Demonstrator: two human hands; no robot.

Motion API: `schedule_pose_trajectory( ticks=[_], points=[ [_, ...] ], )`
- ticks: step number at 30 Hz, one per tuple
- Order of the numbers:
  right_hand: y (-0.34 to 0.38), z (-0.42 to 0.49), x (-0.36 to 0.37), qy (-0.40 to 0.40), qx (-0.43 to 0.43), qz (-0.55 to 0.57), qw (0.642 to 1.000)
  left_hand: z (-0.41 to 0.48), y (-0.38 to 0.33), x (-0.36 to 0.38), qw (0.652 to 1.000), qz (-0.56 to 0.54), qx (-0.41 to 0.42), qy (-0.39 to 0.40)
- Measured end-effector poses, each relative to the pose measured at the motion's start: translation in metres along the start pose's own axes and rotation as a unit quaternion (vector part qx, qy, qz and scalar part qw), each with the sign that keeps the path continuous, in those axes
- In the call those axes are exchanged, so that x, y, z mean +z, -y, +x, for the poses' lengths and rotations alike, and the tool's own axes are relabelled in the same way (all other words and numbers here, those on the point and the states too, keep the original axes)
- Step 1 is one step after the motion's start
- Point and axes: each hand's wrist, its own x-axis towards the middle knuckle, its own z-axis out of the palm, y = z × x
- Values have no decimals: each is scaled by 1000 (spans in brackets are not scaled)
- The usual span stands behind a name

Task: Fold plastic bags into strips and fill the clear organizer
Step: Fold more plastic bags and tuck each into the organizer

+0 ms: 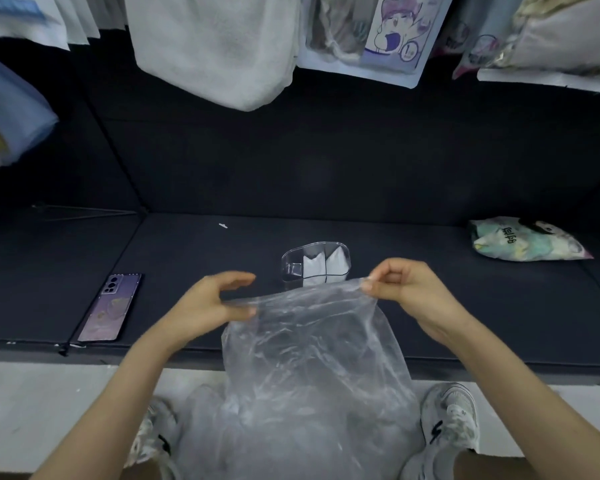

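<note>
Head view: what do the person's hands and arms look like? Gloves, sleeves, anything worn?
Left hand and right hand are bare: no gloves, no rings, watch or bracelet visible. Left forearm and right forearm are bare too, no sleeve showing down to the frame's lower edge. No tape, markings or cables on either.

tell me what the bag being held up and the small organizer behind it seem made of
The bag looks like thin plastic film, glossy and see-through: it crinkles and the dark table shows through it. The organizer looks like rigid clear plastic, possibly acrylic: straight shiny walls, white folded pieces visible inside.
</note>
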Motion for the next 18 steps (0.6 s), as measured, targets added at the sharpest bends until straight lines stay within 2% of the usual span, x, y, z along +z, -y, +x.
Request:
schedule_pose_trajectory(
  ticks=[2, 5, 7, 12, 14, 18],
  points=[
    [2, 9, 20, 25, -5, 1, 1000, 3, -14, 18, 999, -40, 32, -16],
    [7, 23, 47, 72, -19, -1, 997, 15, -32, 53, 992, -22, 105, -64],
    [9, 28, 55, 85, -37, 2, 996, 24, -34, 65, 983, -68, 133, -103],
    [-15, 30, 46, 38, -102, -8, 994, 39, -21, 59, 948, -247, 94, -178],
    [-32, 28, 43, 56, -137, -52, 988, 42, -19, 52, 923, -324, 78, -193],
    [-59, 37, 54, 88, -142, -200, 965, 44, -15, 39, 889, -404, 50, -208]
  ],
)
